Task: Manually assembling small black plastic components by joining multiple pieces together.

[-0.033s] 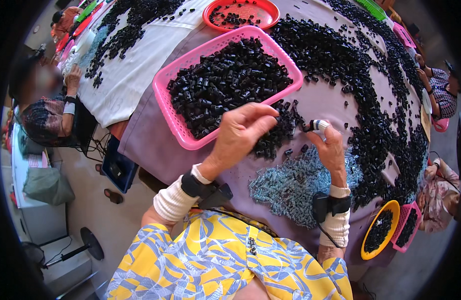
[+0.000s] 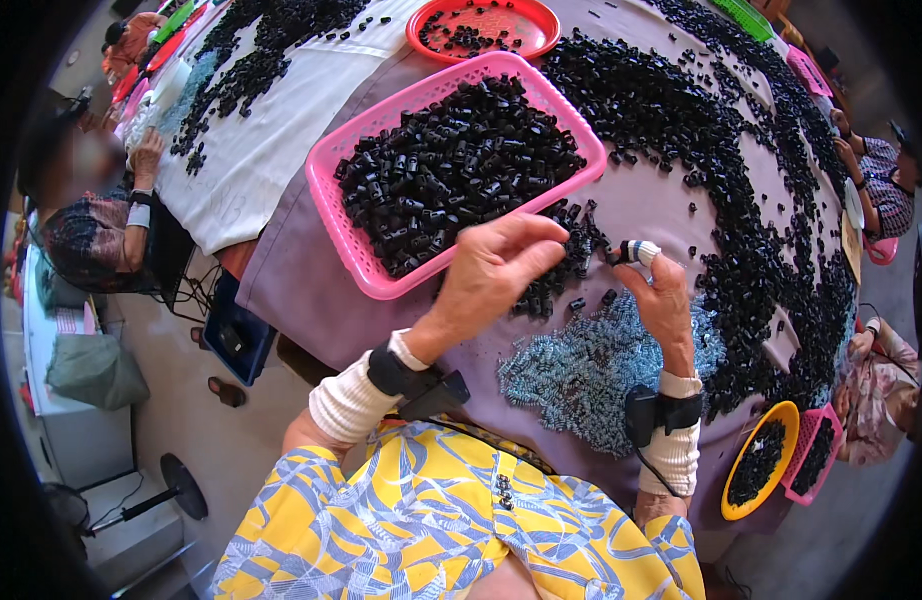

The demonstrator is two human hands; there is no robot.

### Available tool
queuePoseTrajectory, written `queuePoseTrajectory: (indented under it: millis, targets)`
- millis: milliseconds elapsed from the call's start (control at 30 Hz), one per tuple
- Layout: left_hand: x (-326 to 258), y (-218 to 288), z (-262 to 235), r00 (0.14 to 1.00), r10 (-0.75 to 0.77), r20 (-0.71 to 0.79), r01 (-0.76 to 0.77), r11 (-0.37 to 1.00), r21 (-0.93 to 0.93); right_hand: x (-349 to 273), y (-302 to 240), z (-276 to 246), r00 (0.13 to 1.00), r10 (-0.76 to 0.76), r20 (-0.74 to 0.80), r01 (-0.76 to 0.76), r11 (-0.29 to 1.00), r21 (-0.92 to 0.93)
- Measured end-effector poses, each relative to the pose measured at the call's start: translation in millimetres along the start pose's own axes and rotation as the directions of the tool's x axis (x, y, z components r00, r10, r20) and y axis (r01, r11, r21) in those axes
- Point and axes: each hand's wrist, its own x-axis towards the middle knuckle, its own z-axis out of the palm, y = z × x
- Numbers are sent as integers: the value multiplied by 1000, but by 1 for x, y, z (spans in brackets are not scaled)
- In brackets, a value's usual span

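Note:
My right hand (image 2: 665,305), one finger wrapped in white tape, pinches a small black plastic piece (image 2: 613,257). To its left, my left hand (image 2: 491,270) is curled, with thumb and fingertips close together; anything between them is too small to make out. Under the left fingertips lies a small heap of black pieces (image 2: 581,240). Just beyond that hand is a pink perforated basket (image 2: 326,215) full of similar short black pieces (image 2: 461,165). Below the right hand spreads a pile of tiny bluish coils, like small springs (image 2: 571,375).
Many loose black pieces (image 2: 741,270) cover the cloth-topped table (image 2: 311,290) to the right and far side. A red tray (image 2: 481,22) stands beyond the basket; a yellow bowl (image 2: 756,460) sits at the right edge. Co-workers sit left (image 2: 91,235) and right (image 2: 891,195).
My left hand has shifted slightly right and toward me, away from the basket's rim. My right hand has barely moved and keeps its pinch on the black piece.

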Motion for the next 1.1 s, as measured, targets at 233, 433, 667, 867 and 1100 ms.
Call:
queuePoseTrajectory:
  millis: [233,433,667,867,1100]
  targets:
    - [12,-21,24,900,-259,350,318,940,-123,9,-45,-9,926,-357,124,376,904,-203]
    - [12,-26,15,879,-290,377,411,864,-292,8,-28,-29,997,15,-76,-13,999,32]
    - [10,-26,6,894,-343,287,429,841,-330,3,20,-28,996,-81,26,85,929,-361]
    - [7,-32,0,894,-365,258,437,835,-335,7,12,3,975,-171,141,218,862,-458]
    - [4,-33,-3,895,-366,255,438,827,-352,16,17,23,926,-271,264,376,741,-557]
